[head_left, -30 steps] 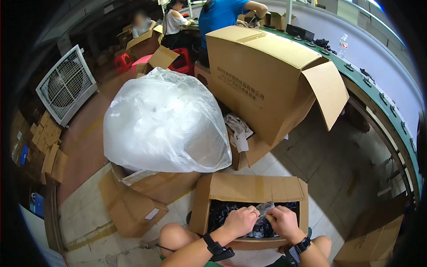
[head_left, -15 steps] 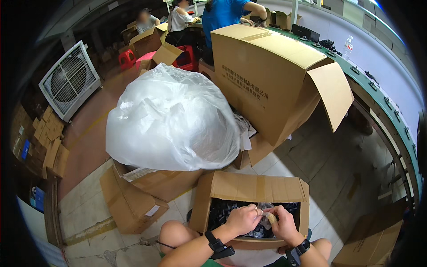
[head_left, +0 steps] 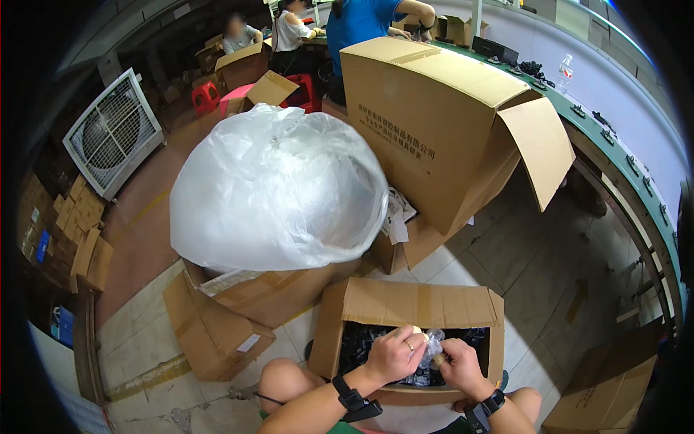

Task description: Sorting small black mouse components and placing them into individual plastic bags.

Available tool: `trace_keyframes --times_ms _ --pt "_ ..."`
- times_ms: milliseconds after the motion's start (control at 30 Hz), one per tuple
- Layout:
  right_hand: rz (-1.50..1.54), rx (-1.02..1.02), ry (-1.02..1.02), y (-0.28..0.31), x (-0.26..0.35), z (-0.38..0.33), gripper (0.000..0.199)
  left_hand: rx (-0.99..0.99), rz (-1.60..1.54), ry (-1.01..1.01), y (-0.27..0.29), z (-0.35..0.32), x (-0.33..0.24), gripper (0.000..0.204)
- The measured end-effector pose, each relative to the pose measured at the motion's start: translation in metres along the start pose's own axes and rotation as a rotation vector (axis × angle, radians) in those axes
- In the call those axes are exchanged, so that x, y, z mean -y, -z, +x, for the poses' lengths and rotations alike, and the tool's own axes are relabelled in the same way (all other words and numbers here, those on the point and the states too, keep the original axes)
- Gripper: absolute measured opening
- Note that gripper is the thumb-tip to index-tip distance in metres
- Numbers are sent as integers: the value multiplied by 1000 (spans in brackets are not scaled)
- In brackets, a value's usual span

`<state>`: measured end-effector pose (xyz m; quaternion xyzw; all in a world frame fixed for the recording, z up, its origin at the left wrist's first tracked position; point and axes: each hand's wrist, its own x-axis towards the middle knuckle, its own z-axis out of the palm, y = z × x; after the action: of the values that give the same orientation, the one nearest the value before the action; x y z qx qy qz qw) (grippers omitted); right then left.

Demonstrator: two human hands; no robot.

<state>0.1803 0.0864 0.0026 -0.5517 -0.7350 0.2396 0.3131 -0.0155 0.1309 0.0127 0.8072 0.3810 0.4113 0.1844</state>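
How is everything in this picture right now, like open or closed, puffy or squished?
Left hand, fingers curled on the little clear bag.
Right hand, fingers pinching near it.
Little clear bag, crumpled.
Front box, open, dark pieces inside.
Big whitish bag, puffed up.
Tall box, a side flap hanging open.
Bottle, upright.
Fan, upright; can't tell if spinning.

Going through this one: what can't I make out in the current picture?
All in the head view:
- Contents of the clear plastic by the right hand: too small, crumpled.
- Grip of the left hand: fingertips hidden by its own fingers.
- Shapes of the dark pieces in the open carton: too small, partly covered by hands.
- Lower-right carton: cut off by the lower edge.
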Motion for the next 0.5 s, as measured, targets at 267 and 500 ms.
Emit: trace_keyframes --times_ms 267,500 --pt "-180 25 -80 18 1 6 14 -67 -9 -44 6 1 -1 10" --pt "75 -49 -242 11 4 4 31 163 22 155 3 -5 0 10"
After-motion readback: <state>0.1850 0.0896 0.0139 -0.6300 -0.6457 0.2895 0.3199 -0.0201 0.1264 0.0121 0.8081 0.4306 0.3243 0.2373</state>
